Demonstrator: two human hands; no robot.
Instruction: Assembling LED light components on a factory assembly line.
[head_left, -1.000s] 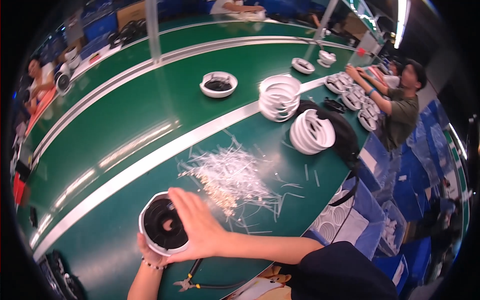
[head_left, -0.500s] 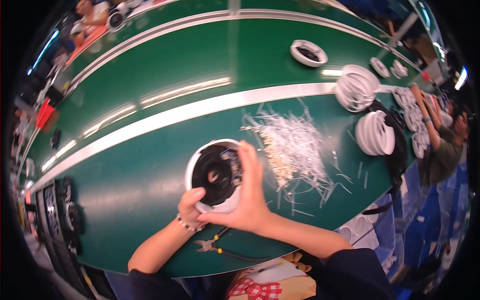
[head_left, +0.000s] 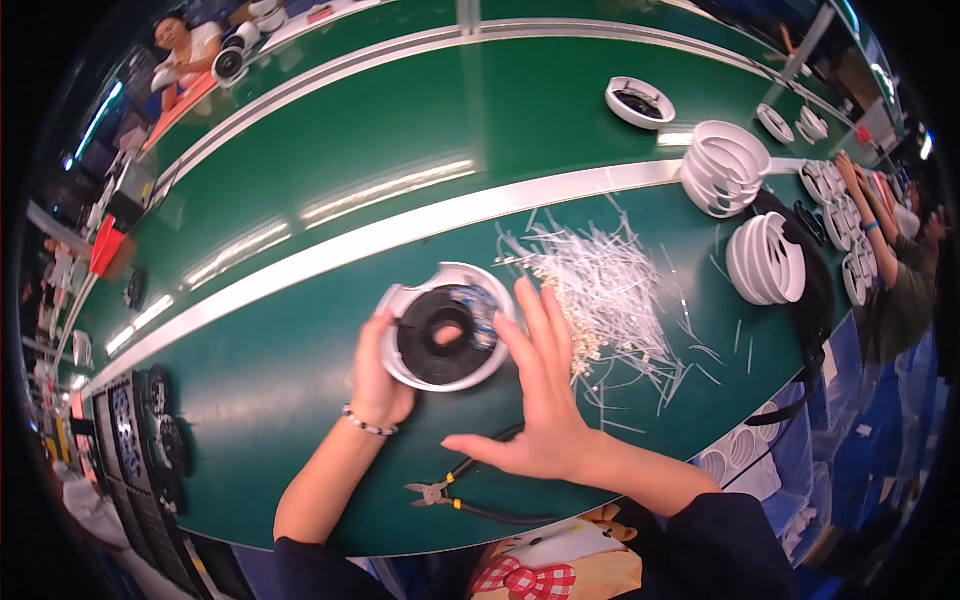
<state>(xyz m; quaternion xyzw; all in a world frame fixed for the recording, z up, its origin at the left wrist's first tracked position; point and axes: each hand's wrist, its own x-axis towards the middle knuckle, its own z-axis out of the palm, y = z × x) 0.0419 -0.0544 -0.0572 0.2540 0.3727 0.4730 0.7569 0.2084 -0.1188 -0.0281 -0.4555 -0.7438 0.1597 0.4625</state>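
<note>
Holding a white round housing (head_left: pixel 430 360) by its left side in the left hand (head_left: pixel 382 378), with the green desk (head_left: pixel 270 420) underneath it. Got the right hand (head_left: pixel 548 410) spread wide just right of the housing, can't tell if touching. Also seeing pliers (head_left: pixel 436 493) below it, loose white strips (head_left: pixel 612 290) to its right, stacked white rings (head_left: pixel 762 265) farther right.

To the left of the loose heap of thin white strips (head_left: pixel 620 300) on the flat green worktable (head_left: pixel 260 400) is the round white housing with a black ring insert (head_left: pixel 425 362), in the bare left hand (head_left: pixel 380 380), with the bare right hand (head_left: pixel 542 410) between housing and heap. Two stacks of curved white rings (head_left: pixel 757 265) stand right of the heap; the black-handled metal cutters (head_left: pixel 432 495) lie before it, leftward.
</note>
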